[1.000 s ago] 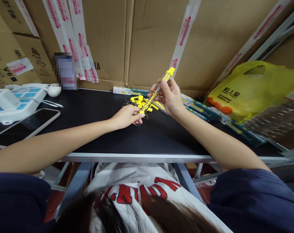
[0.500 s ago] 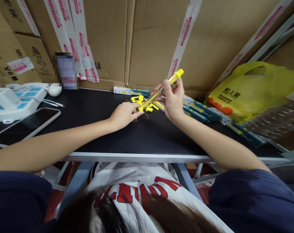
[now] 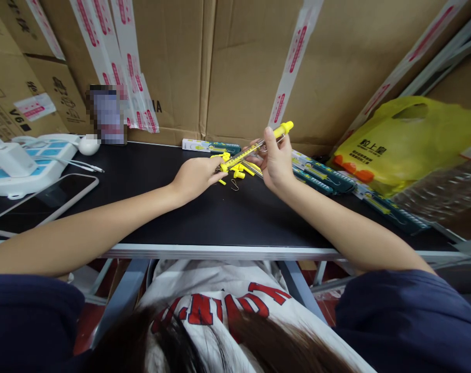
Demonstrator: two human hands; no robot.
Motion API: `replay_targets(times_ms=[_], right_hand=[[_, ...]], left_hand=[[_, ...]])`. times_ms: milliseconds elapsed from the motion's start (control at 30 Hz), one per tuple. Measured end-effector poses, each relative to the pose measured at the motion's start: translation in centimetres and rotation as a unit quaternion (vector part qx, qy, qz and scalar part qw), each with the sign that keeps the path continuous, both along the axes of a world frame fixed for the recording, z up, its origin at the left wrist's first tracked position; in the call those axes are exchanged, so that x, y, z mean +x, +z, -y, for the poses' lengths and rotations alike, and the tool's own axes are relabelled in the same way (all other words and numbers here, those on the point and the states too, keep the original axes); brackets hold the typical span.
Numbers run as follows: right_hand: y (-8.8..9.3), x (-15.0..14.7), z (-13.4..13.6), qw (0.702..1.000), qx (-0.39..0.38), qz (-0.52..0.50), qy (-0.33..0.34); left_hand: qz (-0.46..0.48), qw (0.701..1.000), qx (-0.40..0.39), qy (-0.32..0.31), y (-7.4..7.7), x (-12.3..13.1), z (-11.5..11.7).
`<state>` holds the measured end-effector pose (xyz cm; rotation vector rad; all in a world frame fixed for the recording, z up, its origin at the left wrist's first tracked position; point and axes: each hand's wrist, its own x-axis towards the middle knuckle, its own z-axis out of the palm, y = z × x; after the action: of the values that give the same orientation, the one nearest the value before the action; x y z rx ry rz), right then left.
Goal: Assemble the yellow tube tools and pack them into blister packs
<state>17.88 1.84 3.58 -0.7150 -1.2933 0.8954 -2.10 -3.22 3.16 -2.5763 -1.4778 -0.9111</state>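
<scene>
My right hand [image 3: 276, 163] is closed round a long clear tube with yellow ends [image 3: 254, 147], held slanting above the black table [image 3: 150, 207], its yellow cap up to the right. My left hand [image 3: 196, 176] pinches the tube's lower yellow end, fingers closed. Under and behind the hands lies a small heap of yellow plastic parts [image 3: 235, 168], with a thin wire hook [image 3: 234, 184] beside it.
Packaged green-and-yellow tools [image 3: 316, 176] lie in a row to the right and at the back. A yellow plastic bag [image 3: 398, 145] sits far right. A white power strip [image 3: 29, 160] and a phone [image 3: 44, 199] are at the left. Cardboard boxes [image 3: 239, 67] wall the back.
The tube has tipped from steeply upright to a flatter slant. My left hand has lifted off the table and moved up to the tube's lower end.
</scene>
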Motion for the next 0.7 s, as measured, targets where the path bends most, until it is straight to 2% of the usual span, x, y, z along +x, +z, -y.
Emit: replay_targets(times_ms=[133, 200, 300, 467, 533, 600, 700], right_hand=[[0.3, 0.7, -1.2, 0.999, -0.026, 0.037, 0.026], [0.2, 1.3, -2.2, 0.998, -0.037, 0.038, 0.027], [0.0, 2.0, -3.3, 0.998, -0.058, 0.008, 0.004], [0.1, 1.9, -3.5, 0.996, -0.087, -0.013, 0.007], [0.3, 1.6, -3.1, 0.995, -0.098, -0.029, 0.007], [0.5, 1.4, -2.7, 0.994, -0.105, -0.040, 0.007], [0.6, 1.4, -2.5, 0.994, -0.105, -0.040, 0.005]], left_hand=[[0.126, 0.987, -0.071, -0.072, -0.9, 0.3, -0.1], [0.155, 0.978, -0.092, -0.104, -1.5, 0.6, 0.1], [0.135, 0.975, -0.088, -0.153, -1.9, 1.0, 0.5], [0.124, 0.975, 0.012, -0.182, -2.1, 1.0, 0.4], [0.132, 0.972, 0.028, -0.194, -2.2, 1.0, 0.3], [0.134, 0.968, 0.009, -0.211, -2.2, 1.0, 0.3], [0.151, 0.959, -0.061, -0.233, -2.3, 1.2, 0.5]])
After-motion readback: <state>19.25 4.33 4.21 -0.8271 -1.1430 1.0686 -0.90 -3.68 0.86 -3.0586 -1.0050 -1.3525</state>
